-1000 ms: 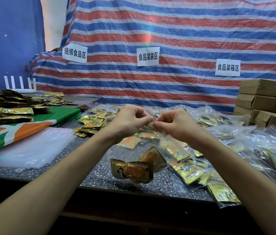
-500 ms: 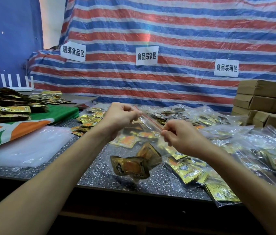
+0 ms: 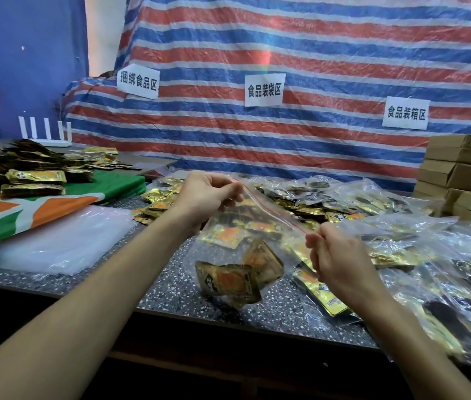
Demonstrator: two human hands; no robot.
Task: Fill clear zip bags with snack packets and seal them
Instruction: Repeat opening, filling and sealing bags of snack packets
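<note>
Between pinching left hand (image 3: 205, 194) and right hand (image 3: 334, 255): zip bag (image 3: 228, 243) hangs, packets (image 3: 228, 281) inside

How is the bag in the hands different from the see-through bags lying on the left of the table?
The held bag has gold snack packets inside; the stack of bags on the left looks empty. The held bag hangs from the hands, its top edge pinched by the left hand and the right hand; the stack of bags lies flat on the table, untouched. Both are clear plastic.
</note>
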